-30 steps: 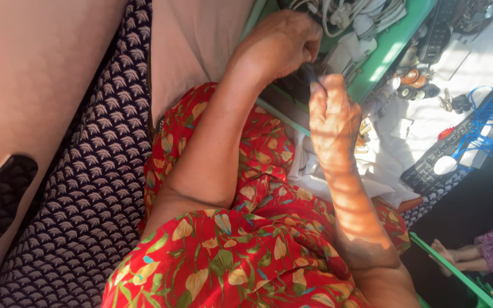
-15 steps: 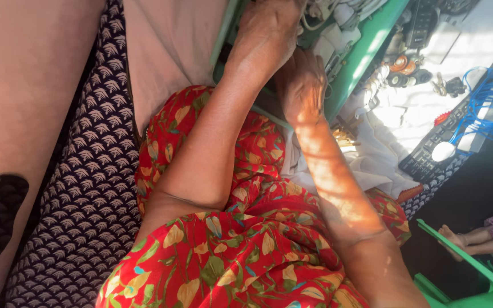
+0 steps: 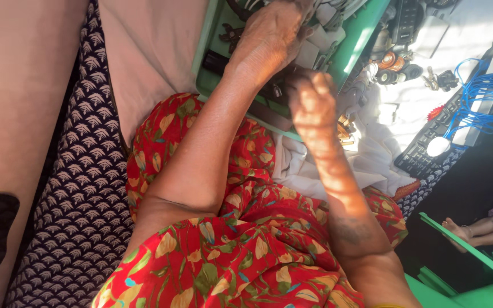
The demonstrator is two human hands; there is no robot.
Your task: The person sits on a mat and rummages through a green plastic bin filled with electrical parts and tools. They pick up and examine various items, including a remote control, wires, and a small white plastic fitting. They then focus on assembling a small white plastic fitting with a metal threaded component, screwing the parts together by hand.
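My left hand (image 3: pixel 272 37) reaches into a green tray (image 3: pixel 209 54) full of white and grey parts; its fingertips are hidden among them at the top edge. My right hand (image 3: pixel 313 105) is curled into a fist just below it. The fist meets a small dark metal part (image 3: pixel 278 89) at the tray's near rim, where both hands come together. Both forearms cross my lap, which is covered by a red floral dress (image 3: pixel 246 251).
A white cloth (image 3: pixel 372 154) to the right carries small metal and orange parts (image 3: pixel 392 60). Beyond it lie a black keypad (image 3: pixel 423 151) and a blue coiled cable (image 3: pixel 483 91). Another person's foot (image 3: pixel 463 228) shows at far right, beside a green frame (image 3: pixel 463 239). A dark patterned cushion (image 3: pixel 81 199) is on the left.
The view has shifted, so the tray and hands sit lower in the frame. My left hand has pushed deeper into the tray and my right hand has stayed close under it.
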